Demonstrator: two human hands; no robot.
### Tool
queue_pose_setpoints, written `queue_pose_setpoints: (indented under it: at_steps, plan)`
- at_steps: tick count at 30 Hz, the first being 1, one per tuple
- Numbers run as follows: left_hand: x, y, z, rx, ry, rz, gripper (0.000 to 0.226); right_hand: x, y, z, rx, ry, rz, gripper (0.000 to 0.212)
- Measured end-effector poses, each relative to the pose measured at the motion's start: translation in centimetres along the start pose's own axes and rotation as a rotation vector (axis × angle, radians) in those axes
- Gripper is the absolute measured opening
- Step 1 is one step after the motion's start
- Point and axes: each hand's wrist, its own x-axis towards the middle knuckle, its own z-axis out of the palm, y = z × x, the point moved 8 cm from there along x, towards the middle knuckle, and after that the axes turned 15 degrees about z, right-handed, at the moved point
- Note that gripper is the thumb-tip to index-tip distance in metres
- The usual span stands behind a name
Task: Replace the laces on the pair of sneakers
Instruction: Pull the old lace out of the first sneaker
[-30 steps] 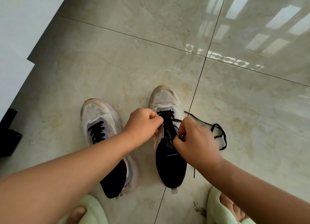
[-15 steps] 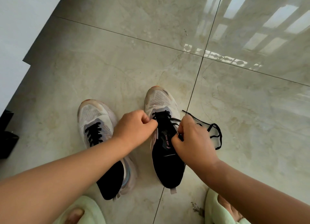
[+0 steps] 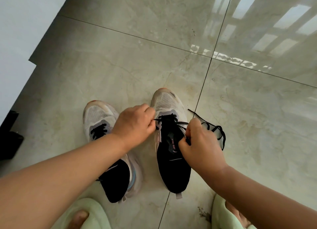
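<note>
Glossy marble-tiled floor (image 3: 120, 66) carries 2 sneakers (image 3: 169, 143), a loose black lace (image 3: 216, 131), perhaps some dirt (image 3: 204, 214).

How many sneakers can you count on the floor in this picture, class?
2. The left sneaker stands beside the left forearm, partly covered by it. The right sneaker stands between the left hand and right hand, which work its black lace.

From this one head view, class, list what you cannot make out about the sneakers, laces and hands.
- Left sneaker: its upper eyelets, hidden by the left forearm.
- Left hand: its fingertips curl under, so what they grip at the right sneaker is unclear.
- Right hand: the black lace vanishes into its fist.
- Dark object: cut off by the left edge.
- Tongue lettering: too small to read.
</note>
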Motion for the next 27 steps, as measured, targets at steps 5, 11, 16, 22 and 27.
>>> queue_pose_setpoints:
  at_steps: [5, 11, 16, 22, 27]
  plan:
    - [-1.0, 0.7, -1.4, -0.143, 0.179, 0.101, 0.01, 0.0, -0.1, 0.1, -0.004, -0.011, -0.013, 0.016]
    - [-1.5, 2.0, -1.1, -0.154, 0.2, 0.237, 0.014, -0.1, -0.1, 0.1, 0.002, -0.013, -0.028, 0.017]
    - [-0.5, 2.1, -1.5, -0.05, 0.19, 0.269, 0.006, -0.1, -0.1, 0.1, -0.004, -0.009, -0.03, 0.017]
    - [-0.6, 0.4, -1.7, 0.054, 0.21, 0.083, 0.007, -0.1, 0.3, 0.0, 0.008, -0.006, -0.006, 0.016]
    - [-0.5, -1.1, -1.3, -0.074, 0.172, -0.013, 0.011, -0.2, 0.1, 0.1, 0.002, -0.013, -0.022, 0.017]
